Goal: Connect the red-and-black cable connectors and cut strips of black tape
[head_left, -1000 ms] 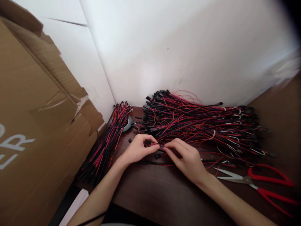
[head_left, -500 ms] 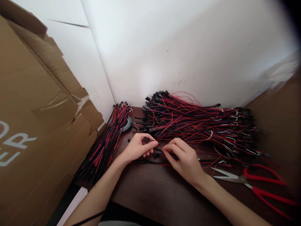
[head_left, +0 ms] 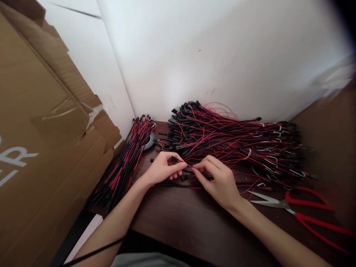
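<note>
My left hand (head_left: 162, 168) is pinched on the black connector end of a thin red and black wire lead (head_left: 189, 170). My right hand (head_left: 218, 181) pinches the same lead just to the right, fingertips almost meeting the left ones. Both hands rest low over the dark brown table (head_left: 178, 222). Right behind them lies a big loose pile of red and black wire leads (head_left: 233, 142) with black plugs. A second, tidier bundle of wire leads (head_left: 125, 163) lies to the left, running toward the table's near-left edge.
Red-handled scissors (head_left: 294, 205) lie on the table to the right, blades pointing at my right hand. A large cardboard box (head_left: 44, 141) stands at the left. White walls close off the back. A round dark object (head_left: 150, 141) sits partly under the left bundle.
Both hands kept their pinch on the lead and moved very little. The view tilted slightly, so everything sits a bit higher in the picture.
</note>
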`<state>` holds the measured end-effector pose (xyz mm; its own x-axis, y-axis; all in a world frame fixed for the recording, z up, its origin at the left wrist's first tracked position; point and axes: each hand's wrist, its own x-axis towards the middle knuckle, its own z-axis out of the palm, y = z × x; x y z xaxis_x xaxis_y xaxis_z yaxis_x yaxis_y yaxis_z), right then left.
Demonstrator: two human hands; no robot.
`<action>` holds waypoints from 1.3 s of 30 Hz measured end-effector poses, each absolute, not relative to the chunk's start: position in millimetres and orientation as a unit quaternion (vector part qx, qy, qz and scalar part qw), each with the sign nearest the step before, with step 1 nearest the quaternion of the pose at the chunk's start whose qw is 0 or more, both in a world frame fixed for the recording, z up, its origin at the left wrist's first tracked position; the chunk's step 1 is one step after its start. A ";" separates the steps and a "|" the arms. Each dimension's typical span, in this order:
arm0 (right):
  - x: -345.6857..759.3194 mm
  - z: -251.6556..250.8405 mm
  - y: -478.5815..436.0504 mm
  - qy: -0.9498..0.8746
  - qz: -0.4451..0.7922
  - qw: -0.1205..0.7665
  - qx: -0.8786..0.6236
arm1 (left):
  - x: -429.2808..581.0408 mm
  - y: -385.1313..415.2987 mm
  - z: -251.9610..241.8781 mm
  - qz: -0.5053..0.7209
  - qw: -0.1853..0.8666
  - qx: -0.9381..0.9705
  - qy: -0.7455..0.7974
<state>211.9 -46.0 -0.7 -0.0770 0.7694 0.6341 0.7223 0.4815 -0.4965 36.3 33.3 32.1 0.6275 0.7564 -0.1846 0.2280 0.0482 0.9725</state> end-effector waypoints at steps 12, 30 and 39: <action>206.5 1.1 -51.2 -0.754 -0.008 0.401 -0.520 | 40.2 31.8 31.7 0.254 0.622 0.636 0.380; 203.7 4.4 -48.3 -0.656 0.117 0.443 -0.600 | 44.7 16.3 25.2 0.353 0.434 0.774 0.298; 208.3 9.7 -45.8 -0.640 0.152 0.488 -0.573 | 46.7 19.4 24.5 0.346 0.516 0.707 0.338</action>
